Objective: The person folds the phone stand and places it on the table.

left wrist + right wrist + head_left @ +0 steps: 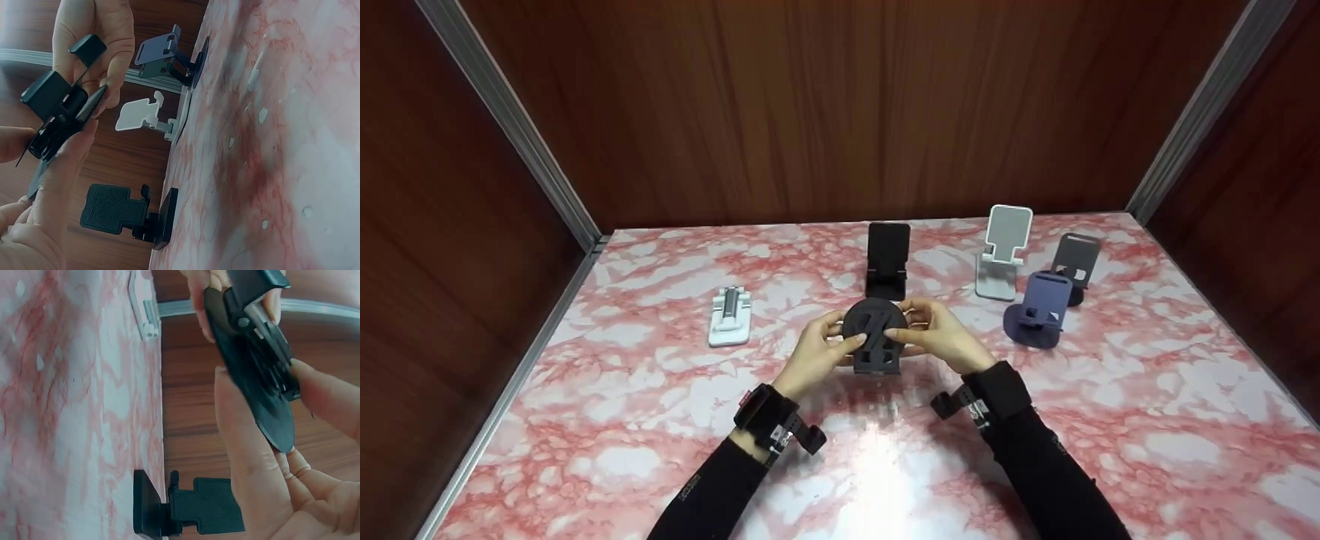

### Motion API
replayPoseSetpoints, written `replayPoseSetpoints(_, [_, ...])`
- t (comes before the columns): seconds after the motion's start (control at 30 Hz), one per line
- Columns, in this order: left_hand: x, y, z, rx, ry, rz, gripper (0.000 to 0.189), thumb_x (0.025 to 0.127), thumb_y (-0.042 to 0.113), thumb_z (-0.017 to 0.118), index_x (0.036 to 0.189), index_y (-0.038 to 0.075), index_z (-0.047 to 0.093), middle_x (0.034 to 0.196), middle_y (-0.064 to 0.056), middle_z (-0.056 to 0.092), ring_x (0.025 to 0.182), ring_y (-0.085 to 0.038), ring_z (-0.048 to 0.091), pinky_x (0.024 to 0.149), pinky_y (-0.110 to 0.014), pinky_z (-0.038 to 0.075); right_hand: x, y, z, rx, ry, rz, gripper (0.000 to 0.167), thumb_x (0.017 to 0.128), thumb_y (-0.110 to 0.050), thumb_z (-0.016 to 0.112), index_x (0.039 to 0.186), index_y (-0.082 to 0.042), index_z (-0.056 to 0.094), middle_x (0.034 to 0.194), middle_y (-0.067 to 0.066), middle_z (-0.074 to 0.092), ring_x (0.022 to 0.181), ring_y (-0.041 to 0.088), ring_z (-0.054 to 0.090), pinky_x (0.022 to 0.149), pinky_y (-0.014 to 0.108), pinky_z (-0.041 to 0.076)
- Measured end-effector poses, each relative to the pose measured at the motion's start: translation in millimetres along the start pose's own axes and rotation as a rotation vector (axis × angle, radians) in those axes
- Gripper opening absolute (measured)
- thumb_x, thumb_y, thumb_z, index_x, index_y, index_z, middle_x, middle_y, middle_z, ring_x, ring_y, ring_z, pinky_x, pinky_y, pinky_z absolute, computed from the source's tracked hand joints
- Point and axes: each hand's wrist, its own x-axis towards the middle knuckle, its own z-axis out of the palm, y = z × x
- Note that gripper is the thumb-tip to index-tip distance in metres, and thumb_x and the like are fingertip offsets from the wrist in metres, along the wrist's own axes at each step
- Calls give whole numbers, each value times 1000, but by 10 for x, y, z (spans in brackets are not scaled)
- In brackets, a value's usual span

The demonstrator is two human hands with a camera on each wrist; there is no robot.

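Pinching a dark round-based stand (876,330) from both sides, the left hand (819,345) and right hand (941,330) hold it off the tabletop (645,420), mid-frame in the head view. From where I stand: thumbs on the near, slotted face, other fingers bent behind the disc (253,402); exact contact of the rear fingertips, can't tell. Grip looks balanced. I'd let one hand own the disc and the other own the folded plate, load the hinge (243,322) evenly, and press near the pivot rather than the thin edge. Skin close to the joint could get nipped; slots are another catch point. Judging by looks, the joint is probably stiff, so slow and steady beats a jerk. Materials: disc is thin, smooth, dull sheen, likely coated metal. Black stand (888,259), above centre, has a fine-grained pad and blocky base. White stand (1009,232), upper right, carries a grey pad in a pale rim. Purple stand (1045,300) and grey stand (1076,262), right of frame, are slotted plates; the purple one has a round foot. Folded white stand (730,322), left of centre, lies flat, rounded corners. Tabletop is red-and-white marbled, glossy under the light.
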Motion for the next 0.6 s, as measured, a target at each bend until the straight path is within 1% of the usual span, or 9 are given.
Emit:
replayPoseSetpoints(0.07, [3, 8, -9, -18, 7, -5, 39, 91, 0, 64, 126, -12, 53, 103, -23, 68, 81, -23, 69, 69, -37, 60, -7, -15, 6, -60, 2, -24, 40, 89, -1, 67, 122, 13, 50, 96, 16, 61, 80, 20, 65, 73, 44, 59])
replayPoseSetpoints(0.1, [5, 13, -13, -28, 13, -12, 38, 90, 1, 64, 125, -12, 53, 102, -22, 68, 80, -22, 69, 69, -37, 60, -11, -24, 10, -111, 4, -48, 40, 89, -2, 68, 122, 12, 51, 96, 17, 61, 80, 22, 65, 73, 46, 59])
replayPoseSetpoints(0.2, [4, 23, -24, -47, 30, -25, 37, 90, 2, 65, 123, -12, 55, 101, -22, 68, 77, -21, 70, 69, -37, 60, -34, -56, 36, -326, 29, -158, 41, 89, -8, 70, 123, 10, 55, 102, 20, 63, 84, 28, 66, 76, 50, 57])
replayPoseSetpoints(0.3, [8, 25, -34, -68, 41, -36, 37, 89, 2, 65, 122, -12, 55, 102, -22, 68, 75, -20, 70, 70, -37, 59, -65, -86, 74, -556, 81, -254, 45, 90, -14, 70, 127, 7, 56, 113, 23, 64, 99, 35, 63, 87, 51, 52])
replayPoseSetpoints(0.37, [11, 21, -45, -83, 45, -36, 37, 90, 1, 64, 123, -12, 54, 102, -23, 68, 75, -20, 70, 70, -38, 59, -87, -99, 101, -670, 109, -286, 50, 90, -17, 70, 131, 6, 53, 121, 24, 60, 112, 38, 57, 97, 52, 46])
replayPoseSetpoints(0.47, [15, 25, -69, -97, 59, -31, 37, 91, 1, 63, 124, -12, 53, 102, -23, 67, 74, -20, 70, 69, -38, 60, -110, -97, 135, -789, 148, -329, 57, 90, -20, 70, 137, 4, 49, 129, 26, 55, 122, 40, 49, 103, 53, 39])
replayPoseSetpoints(0.6, [23, 40, -118, -105, 87, -17, 36, 92, 0, 61, 124, -13, 52, 100, -23, 68, 72, -20, 70, 69, -37, 59, -114, -78, 166, -848, 203, -378, 62, 92, -21, 68, 144, 0, 42, 134, 28, 50, 127, 42, 42, 106, 55, 35])
